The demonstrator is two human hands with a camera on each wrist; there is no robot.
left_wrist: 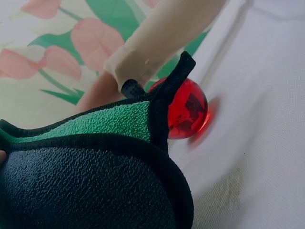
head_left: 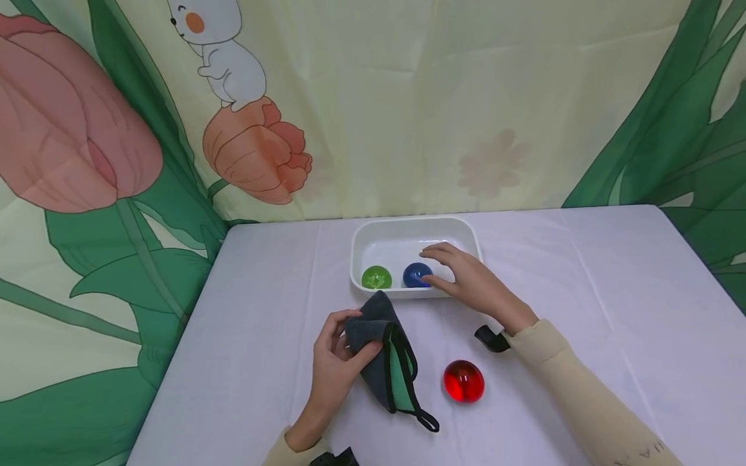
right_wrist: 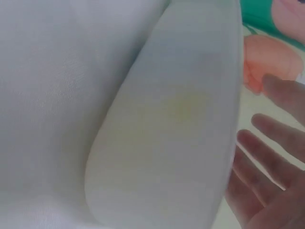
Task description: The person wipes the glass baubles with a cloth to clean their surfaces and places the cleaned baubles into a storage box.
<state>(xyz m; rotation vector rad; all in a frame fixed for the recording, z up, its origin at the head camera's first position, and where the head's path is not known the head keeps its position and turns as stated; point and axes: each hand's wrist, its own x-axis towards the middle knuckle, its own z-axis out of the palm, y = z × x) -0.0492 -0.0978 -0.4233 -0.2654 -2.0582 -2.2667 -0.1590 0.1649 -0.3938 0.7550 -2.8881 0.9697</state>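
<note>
My left hand [head_left: 338, 362] grips a folded cloth [head_left: 375, 362], dark grey-blue outside and green inside, with black edging and a hanging loop. The left wrist view shows the cloth's green terry side [left_wrist: 109, 124] peeking from the fold. Over the white tray's right front edge reaches my right hand [head_left: 466, 275], fingers loosely spread, its thumb tip overlapping a clear blue ball [head_left: 416, 275]. In the right wrist view the fingers of my right hand [right_wrist: 267, 181] stand apart beyond the tray wall [right_wrist: 157, 133]. A green ball [head_left: 376, 277] sits in the tray, left of the blue one.
A clear red ball [head_left: 463, 381] lies on the white tablecloth between the cloth and my right forearm. The white tray [head_left: 358, 249] stands at the table's back edge, before a flower-printed curtain [head_left: 379, 129]. Black wrist cameras [head_left: 492, 338] are strapped on both arms.
</note>
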